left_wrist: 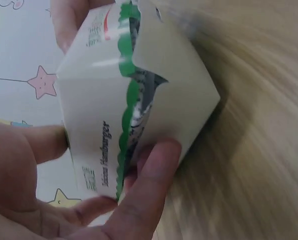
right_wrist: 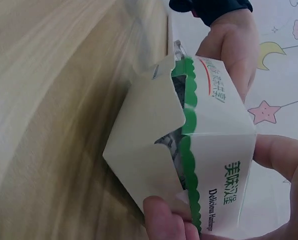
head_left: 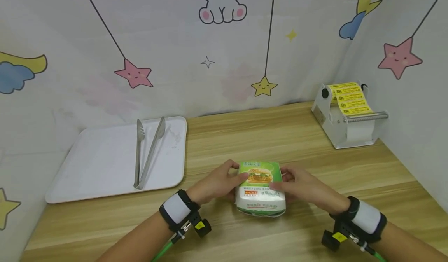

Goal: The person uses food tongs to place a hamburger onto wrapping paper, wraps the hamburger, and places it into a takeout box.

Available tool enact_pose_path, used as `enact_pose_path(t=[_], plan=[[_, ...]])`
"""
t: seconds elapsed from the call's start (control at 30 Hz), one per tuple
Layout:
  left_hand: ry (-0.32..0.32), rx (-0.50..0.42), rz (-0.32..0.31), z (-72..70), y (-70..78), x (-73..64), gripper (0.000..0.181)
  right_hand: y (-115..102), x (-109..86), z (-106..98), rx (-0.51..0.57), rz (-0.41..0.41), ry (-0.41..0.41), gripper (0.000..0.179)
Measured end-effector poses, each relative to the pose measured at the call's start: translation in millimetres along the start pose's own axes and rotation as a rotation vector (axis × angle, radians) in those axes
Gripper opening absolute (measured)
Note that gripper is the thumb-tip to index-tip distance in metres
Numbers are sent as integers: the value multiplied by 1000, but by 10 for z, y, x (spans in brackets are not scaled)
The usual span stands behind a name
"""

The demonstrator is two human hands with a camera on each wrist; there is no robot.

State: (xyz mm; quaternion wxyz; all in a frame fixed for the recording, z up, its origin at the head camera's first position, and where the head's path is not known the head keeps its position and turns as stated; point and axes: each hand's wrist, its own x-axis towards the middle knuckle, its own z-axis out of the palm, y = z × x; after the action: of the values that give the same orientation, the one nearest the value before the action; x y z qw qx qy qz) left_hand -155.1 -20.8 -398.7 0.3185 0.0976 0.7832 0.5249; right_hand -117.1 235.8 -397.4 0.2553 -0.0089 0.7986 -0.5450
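Note:
A green and white hamburger box (head_left: 260,196) with a burger picture on its lid is between the two hands. My left hand (head_left: 218,180) grips its left side, thumb on the top edge and fingers down the side. On the opposite side my right hand (head_left: 301,184) holds it the same way. In the left wrist view the box (left_wrist: 94,110) shows a gap under its scalloped green lid edge, with crinkled silvery wrapping inside. The right wrist view shows the same gap along the box (right_wrist: 219,165), with fingertips (right_wrist: 161,217) on the lower half.
At the left lies a white tray (head_left: 94,161) with metal tongs (head_left: 148,157) on it. A label dispenser (head_left: 350,114) with a roll of yellow labels stands at the back right of the wooden table (head_left: 224,137). A patterned curtain (head_left: 182,40) hangs behind.

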Motion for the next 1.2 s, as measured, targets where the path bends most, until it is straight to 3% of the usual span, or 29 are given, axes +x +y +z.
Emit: enact_pose_path(t=[0.1, 0.23, 0.33, 0.4, 0.5, 0.63, 0.73, 0.9, 1.2], plan=[[31, -21, 21, 23, -1, -6, 51, -22, 10, -26, -34, -8, -3, 64], [132, 98, 94, 59, -21, -36, 57, -21, 33, -43, -81, -27, -10, 65], [199, 210, 185, 87, -54, -50, 57, -6, 60, -49, -128, -66, -28, 64], [211, 250, 241, 99, -73, -55, 56, 6, 74, -60, -165, -108, -54, 64], [153, 245, 297, 98, -100, -79, 63, 30, 78, -94, -184, -150, -116, 72], [22, 237, 284, 83, -139, -155, 109, 87, 41, -180, -197, -194, -193, 85], [-10, 345, 266, 98, -168, -209, 133, 122, 3, -220, -201, -215, -210, 93], [44, 517, 292, 188, -195, -245, 136, 121, -38, -173, -179, -194, -176, 103], [125, 555, 299, 256, -225, -249, 130, 74, -149, -45, -188, -120, -79, 96]])
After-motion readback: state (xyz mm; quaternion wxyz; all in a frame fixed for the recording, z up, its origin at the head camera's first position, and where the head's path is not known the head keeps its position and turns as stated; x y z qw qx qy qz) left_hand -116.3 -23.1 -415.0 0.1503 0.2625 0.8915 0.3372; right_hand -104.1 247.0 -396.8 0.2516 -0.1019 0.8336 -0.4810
